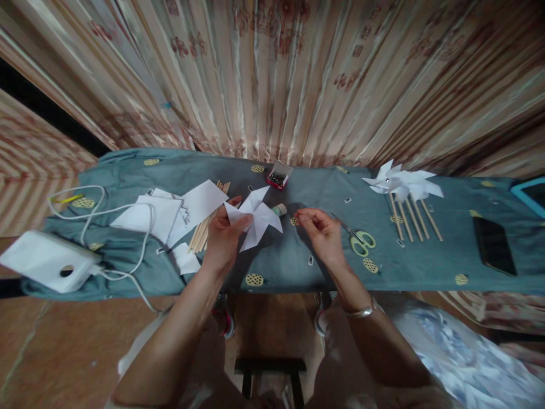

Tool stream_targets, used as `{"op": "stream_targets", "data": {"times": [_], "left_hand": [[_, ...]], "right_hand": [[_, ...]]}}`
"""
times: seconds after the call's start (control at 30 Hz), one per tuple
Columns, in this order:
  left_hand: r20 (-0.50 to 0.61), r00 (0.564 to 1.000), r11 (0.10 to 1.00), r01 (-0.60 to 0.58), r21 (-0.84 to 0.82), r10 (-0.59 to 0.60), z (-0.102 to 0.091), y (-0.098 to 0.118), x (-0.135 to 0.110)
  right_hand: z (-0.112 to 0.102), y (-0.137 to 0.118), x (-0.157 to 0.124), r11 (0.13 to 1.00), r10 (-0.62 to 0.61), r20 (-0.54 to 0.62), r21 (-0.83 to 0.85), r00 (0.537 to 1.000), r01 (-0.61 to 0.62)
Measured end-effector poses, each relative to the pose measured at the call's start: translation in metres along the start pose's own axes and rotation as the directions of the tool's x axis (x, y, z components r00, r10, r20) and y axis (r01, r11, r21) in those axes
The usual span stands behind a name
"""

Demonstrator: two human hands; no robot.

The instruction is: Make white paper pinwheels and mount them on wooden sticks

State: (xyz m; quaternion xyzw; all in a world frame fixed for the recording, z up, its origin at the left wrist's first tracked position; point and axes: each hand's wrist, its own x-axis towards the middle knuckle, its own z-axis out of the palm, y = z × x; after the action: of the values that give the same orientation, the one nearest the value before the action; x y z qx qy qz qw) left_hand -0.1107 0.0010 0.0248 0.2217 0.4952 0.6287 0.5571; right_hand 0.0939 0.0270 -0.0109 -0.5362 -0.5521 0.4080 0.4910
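Note:
My left hand [223, 236] grips a white paper pinwheel [259, 217], its thumb on the folded centre and its blades spread out. To the right of it, my right hand [320, 233] is closed in a pinch above the cloth; whatever sits between the fingertips is too small to make out. Just behind the pinwheel stands a small roll or jar [279, 209], partly covered by a blade. A little red box [277, 176] of dark metal pins lies open farther back. Green-handled scissors [361, 241] rest beside my right hand.
Finished pinwheels on sticks [404, 187] lie to the right, with a black phone [494, 245] and a blue-edged device [532, 196] beyond. Left are paper sheets [157, 213], wooden sticks [200, 234], and a white power bank [55, 262] with its cable [149, 227]. A curtain [272, 85] hangs behind.

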Motion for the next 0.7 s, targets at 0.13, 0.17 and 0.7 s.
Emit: {"op": "stream_targets", "data": {"times": [0.13,0.17,0.7], "left_hand": [[-0.006,1.000,1.000,0.000,-0.018,0.000,-0.004,0.003,0.000],[-0.008,1.000,1.000,0.001,-0.020,-0.001,-0.005,0.003,0.000],[0.011,1.000,1.000,-0.001,0.000,0.001,-0.011,0.004,-0.002]], "right_hand": [[0.006,-0.018,0.041,0.863,-0.263,0.136,-0.410,0.955,0.296],[0.009,-0.022,0.054,0.791,-0.326,0.184,-0.484,0.927,0.374],[0.054,-0.008,0.154,0.345,-0.155,0.497,-0.783,0.854,0.518]]}}
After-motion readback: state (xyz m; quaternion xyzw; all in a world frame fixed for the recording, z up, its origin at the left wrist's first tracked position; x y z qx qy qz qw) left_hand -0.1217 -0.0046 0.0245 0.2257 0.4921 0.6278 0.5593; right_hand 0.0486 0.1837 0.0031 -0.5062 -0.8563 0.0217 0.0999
